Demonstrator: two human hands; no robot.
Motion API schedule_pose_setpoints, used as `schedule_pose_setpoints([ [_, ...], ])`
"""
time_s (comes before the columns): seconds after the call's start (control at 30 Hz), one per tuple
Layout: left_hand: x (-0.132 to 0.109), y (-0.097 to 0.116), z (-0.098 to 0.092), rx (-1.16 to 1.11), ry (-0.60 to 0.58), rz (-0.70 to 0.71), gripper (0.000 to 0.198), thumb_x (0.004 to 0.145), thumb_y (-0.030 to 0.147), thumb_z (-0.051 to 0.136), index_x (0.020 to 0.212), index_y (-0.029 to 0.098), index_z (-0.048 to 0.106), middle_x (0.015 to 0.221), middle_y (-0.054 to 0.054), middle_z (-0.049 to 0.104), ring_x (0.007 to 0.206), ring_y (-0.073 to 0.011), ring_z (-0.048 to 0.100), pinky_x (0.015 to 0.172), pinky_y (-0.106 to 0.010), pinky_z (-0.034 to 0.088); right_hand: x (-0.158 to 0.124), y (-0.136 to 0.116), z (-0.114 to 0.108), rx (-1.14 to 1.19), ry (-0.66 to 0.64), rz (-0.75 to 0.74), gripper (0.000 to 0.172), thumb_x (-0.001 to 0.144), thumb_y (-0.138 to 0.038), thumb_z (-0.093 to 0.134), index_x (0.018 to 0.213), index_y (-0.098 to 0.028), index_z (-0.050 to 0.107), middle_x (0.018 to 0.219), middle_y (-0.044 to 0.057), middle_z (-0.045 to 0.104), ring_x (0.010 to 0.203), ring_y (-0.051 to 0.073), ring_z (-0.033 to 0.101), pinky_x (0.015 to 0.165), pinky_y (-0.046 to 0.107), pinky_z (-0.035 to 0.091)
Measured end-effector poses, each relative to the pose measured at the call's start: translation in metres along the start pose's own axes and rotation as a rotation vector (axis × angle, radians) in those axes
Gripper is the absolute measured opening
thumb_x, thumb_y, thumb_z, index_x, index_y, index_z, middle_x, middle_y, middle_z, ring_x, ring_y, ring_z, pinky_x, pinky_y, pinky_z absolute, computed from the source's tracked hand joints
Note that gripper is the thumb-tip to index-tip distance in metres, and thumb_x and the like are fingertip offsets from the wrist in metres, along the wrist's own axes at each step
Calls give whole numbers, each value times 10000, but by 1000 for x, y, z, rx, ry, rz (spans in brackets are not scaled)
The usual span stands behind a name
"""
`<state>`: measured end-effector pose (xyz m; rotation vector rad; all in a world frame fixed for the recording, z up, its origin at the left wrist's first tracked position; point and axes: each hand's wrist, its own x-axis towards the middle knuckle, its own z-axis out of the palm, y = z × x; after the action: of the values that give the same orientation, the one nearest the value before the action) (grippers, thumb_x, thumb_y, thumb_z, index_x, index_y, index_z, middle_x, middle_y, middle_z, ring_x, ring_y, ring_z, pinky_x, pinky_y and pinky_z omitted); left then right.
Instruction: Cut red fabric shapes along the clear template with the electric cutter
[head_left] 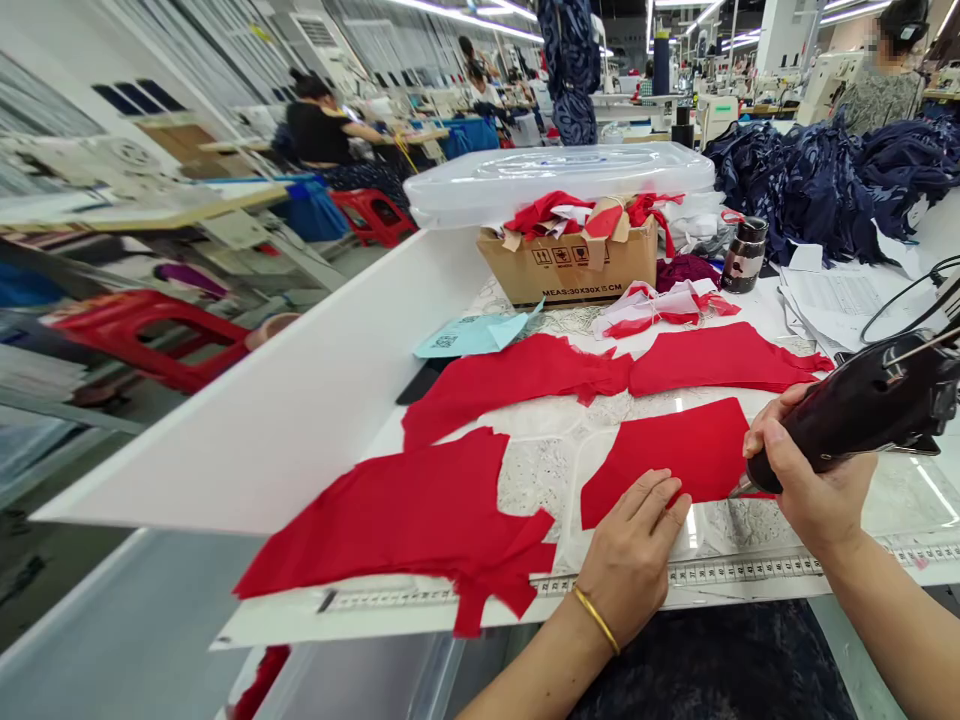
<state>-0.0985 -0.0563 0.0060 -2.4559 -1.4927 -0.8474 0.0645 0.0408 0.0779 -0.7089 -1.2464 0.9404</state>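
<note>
My right hand (pixel 817 490) grips a black hand-held electric tool (pixel 855 410) with a narrow metal tip. The tip touches the lower right edge of a cut red fabric piece (pixel 675 455). Flat on that same piece, near its lower edge, rests my left hand (pixel 634 540), fingers stretched out and a gold bangle at the wrist. Left of it, a larger red fabric piece (pixel 397 515) overhangs the front edge. Behind lie two more red pieces, one at the left (pixel 517 380) and one at the right (pixel 720 358).
A cardboard box (pixel 570 270) of scraps stands behind the fabric, before a clear plastic bin (pixel 555 180). Blue paper (pixel 472 336), a dark flask (pixel 745 255) and navy garments (pixel 817 190) surround it. A measuring tape (pixel 720 572) follows the front edge; a white panel (pixel 285 400) borders the left.
</note>
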Motion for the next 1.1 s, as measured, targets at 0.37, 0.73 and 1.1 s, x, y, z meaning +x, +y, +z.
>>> schedule_pose_setpoints([
  [0.37,20,3,12,6,-96,104,474,816,-23,444,1227,65,663,1237,-194,699,1263,-300,623,1060,-470,587,8,-4,-30,-58,40,-15,219,800,-226,739,971,-231,602,619,-68,614,497,127,579,504,275,497],
  [0.73,40,14,26,-43,-211,164,484,877,45,458,1341,61,595,1357,-210,657,1362,-311,565,1146,-502,504,9,-6,-41,-92,66,-20,231,799,-232,726,984,-239,589,635,-59,614,512,136,581,539,297,516],
  [1.1,52,22,38,-89,-264,193,464,892,71,496,1349,59,575,1387,-211,638,1391,-318,541,1166,-480,481,10,-1,-59,-175,180,14,255,746,-274,768,922,-228,590,651,-43,621,557,156,612,569,325,533],
])
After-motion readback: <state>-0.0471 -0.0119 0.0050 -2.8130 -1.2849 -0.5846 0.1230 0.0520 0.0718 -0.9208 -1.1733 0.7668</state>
